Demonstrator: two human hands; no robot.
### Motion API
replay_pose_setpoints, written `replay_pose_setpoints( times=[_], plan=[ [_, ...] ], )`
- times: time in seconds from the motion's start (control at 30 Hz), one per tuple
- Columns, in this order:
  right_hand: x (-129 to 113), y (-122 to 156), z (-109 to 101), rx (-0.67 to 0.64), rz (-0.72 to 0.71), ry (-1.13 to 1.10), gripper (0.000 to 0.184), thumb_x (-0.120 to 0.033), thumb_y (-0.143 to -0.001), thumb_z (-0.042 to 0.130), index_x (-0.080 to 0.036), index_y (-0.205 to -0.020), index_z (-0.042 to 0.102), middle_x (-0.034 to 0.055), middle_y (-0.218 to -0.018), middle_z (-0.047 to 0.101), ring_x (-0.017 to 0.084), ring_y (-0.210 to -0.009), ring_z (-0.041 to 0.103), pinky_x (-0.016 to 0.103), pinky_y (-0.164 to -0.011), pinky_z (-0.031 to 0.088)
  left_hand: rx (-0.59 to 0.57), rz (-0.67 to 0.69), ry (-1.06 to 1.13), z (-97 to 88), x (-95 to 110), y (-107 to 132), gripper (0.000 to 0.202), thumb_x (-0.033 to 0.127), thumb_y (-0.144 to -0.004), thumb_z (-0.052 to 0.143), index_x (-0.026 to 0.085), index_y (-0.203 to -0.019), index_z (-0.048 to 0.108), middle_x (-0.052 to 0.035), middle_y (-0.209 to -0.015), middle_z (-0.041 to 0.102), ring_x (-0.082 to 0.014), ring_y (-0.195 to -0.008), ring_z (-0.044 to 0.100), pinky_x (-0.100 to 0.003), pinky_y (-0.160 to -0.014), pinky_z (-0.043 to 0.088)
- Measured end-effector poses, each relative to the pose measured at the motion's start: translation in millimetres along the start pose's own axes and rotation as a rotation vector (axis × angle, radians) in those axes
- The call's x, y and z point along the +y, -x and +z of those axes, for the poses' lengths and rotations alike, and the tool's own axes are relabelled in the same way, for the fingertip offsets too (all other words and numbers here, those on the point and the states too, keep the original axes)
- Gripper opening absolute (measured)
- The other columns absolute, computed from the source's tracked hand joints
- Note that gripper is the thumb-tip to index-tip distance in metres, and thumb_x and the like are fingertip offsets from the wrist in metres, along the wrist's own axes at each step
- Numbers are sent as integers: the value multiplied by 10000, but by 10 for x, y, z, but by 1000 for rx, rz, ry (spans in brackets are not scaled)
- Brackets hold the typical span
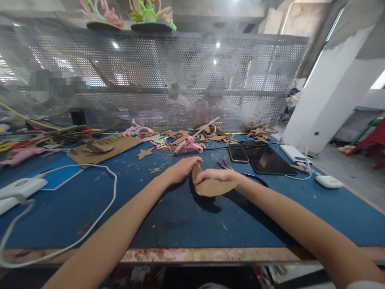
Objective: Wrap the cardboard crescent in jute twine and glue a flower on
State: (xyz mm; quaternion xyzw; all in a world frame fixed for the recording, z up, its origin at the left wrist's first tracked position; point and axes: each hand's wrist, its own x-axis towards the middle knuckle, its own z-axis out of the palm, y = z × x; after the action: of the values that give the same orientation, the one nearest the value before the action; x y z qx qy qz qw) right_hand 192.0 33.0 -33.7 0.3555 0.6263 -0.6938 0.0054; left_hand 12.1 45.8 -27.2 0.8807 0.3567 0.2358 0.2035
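Observation:
A curved piece of brown cardboard (pixel 217 187) is held between my two hands, just above the blue tabletop. My left hand (pixel 184 168) is closed on its upper left end, fingers bent over the edge. My right hand (pixel 214 175) grips the middle of the piece, thumb and fingers on either side; some fingers are hidden behind it. The free end of the cardboard points right, beneath my right wrist. Partly hidden behind that wrist lies a pair of scissors (pixel 255 178) with dark blue handles. A cardboard star (pixel 145 153) rests on the table left of my hands.
Beyond my hands lie a pink glue gun (pixel 189 145) and cardboard scraps (pixel 212 134). A phone (pixel 238 153) and black tablet (pixel 267 160) sit to the right, near a white case (pixel 329 182). At left are a white power strip (pixel 22 190), its looping cable, and a cardboard sheet (pixel 126 145).

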Motion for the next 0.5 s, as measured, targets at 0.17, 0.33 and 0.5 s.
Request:
replay_pose_setpoints(
  times=[0.17, 0.33, 0.5],
  plan=[
    [0, 4, -5, 0, -3, -5, 258, -301, -835, 449, -121, -747, 611, 24, -625, 621, 123, -498, 557, 213, -465, 412, 81, -105, 162, 30, 41, 5, 226, 315, -919, 560, 149, -1063, 613, -74, -1091, 631, -202, -972, 613, -425, -866, 509],
    [-13, 48, 24, -14, -18, -8, 282, -305, -846, 424, -121, -757, 618, 17, -641, 619, 113, -508, 547, 208, -483, 404, 311, -302, 488, 143, 55, -11, 321, 319, -919, 559, 159, -1198, 548, -89, -1166, 591, -210, -971, 611, -412, -818, 533],
    [-4, 66, 46, -10, -19, 8, 270, -311, -838, 444, -128, -746, 621, 17, -658, 614, 122, -518, 538, 224, -486, 395, 429, -531, 977, 192, -19, -70, 301, 322, -919, 562, 145, -1163, 563, -84, -1119, 608, -195, -921, 625, -384, -771, 549]
  ],
)
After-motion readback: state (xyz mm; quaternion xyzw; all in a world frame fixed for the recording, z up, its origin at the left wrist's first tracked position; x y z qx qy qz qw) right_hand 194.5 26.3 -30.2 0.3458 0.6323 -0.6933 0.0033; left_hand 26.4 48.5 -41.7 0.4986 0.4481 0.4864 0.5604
